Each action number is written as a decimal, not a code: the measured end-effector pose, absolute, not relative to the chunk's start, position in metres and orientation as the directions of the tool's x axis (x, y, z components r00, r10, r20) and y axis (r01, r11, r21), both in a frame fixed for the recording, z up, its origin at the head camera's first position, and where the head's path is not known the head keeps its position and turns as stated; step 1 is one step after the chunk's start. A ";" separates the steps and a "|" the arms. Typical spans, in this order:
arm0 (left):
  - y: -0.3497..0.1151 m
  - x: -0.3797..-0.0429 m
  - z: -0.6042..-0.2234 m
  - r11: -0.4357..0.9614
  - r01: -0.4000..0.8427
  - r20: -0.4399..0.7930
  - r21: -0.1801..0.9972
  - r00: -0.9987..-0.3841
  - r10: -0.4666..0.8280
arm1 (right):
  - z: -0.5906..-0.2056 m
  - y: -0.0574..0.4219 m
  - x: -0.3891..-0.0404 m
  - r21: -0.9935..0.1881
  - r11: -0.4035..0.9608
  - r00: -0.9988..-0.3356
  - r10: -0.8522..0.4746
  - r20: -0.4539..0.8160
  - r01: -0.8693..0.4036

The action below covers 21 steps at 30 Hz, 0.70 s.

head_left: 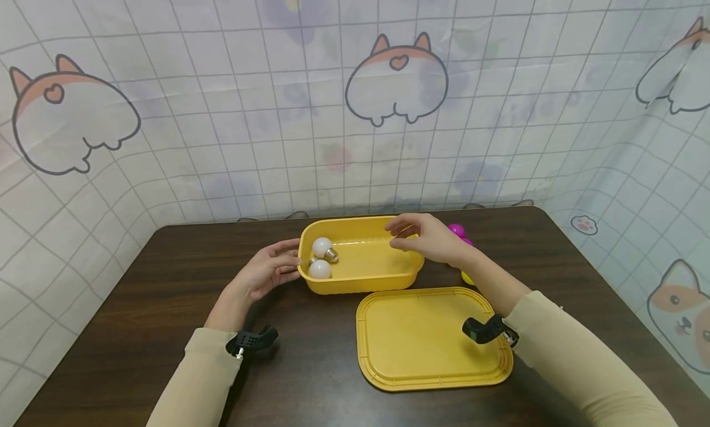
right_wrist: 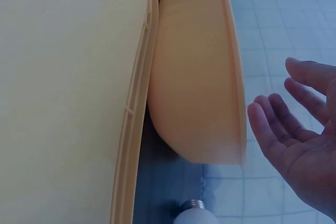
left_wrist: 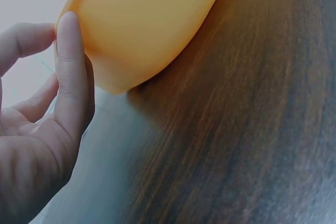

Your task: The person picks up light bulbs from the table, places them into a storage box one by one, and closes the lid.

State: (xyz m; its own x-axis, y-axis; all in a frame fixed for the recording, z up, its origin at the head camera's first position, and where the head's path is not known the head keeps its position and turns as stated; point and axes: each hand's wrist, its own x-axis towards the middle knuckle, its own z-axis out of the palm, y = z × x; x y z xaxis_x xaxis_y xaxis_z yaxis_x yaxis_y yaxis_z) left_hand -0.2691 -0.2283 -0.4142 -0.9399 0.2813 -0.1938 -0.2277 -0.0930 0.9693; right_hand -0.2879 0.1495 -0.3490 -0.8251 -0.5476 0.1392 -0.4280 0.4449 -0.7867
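A yellow plastic tub (head_left: 363, 285) stands toward the back of the table. Two white light bulbs with metal screw bases lie at its left end, one bulb (head_left: 322, 247) behind the other bulb (head_left: 320, 269). The fingertips of my left hand (head_left: 265, 272) touch the tub's left end from outside; in the left wrist view the thumb (left_wrist: 69, 66) lies along its outer wall. My right hand (head_left: 429, 237) hovers over the tub's right end, fingers loosely bent and nothing between them. The right wrist view shows that hand (right_wrist: 299, 135) beside the tub's rim.
A yellow lid (head_left: 432, 341) lies flat in front of the tub, partly under my right forearm. Right of the tub sit magenta balls (head_left: 457, 230) and a yellow object (head_left: 468, 278), partly hidden by the arm. Another bulb (right_wrist: 195, 216) shows at the right wrist view's bottom edge.
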 end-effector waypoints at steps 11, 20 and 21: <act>-0.229 -0.270 -0.415 -0.102 -0.226 -0.188 0.969 -0.938 0.291 | -0.346 0.169 -0.287 -0.794 0.433 -0.831 -0.535 0.154 -0.426; -0.230 -0.269 -0.416 -0.098 -0.225 -0.189 0.969 -0.939 0.288 | -0.346 0.188 -0.286 -0.793 0.452 -0.847 -0.512 0.144 -0.408; -0.230 -0.270 -0.416 -0.097 -0.225 -0.189 0.970 -0.939 0.286 | -0.346 0.190 -0.286 -0.795 0.453 -0.850 -0.508 0.141 -0.403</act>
